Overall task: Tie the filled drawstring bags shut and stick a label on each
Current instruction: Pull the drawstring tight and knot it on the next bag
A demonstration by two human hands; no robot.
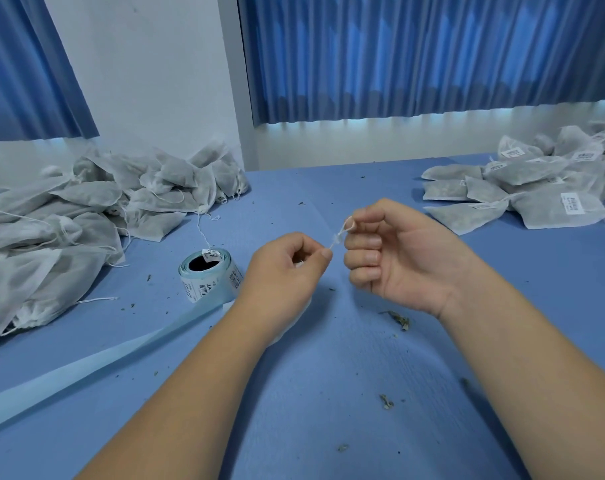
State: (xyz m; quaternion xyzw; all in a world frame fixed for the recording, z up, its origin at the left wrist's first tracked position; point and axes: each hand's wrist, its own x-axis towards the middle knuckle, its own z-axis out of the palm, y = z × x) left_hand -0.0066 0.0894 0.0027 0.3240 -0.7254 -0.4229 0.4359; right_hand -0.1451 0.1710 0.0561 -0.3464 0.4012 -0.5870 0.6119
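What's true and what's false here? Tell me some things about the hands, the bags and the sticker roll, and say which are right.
1. The left hand and the right hand both pinch a white drawstring. True.
2. The label roll lies right of the right hand. False: it lies left of the left hand.
3. Bags in the right pile carry barcode labels. True.
4. Bags in the left pile carry labels too. False: no labels show on them.
5. The table is red. False: it is blue.
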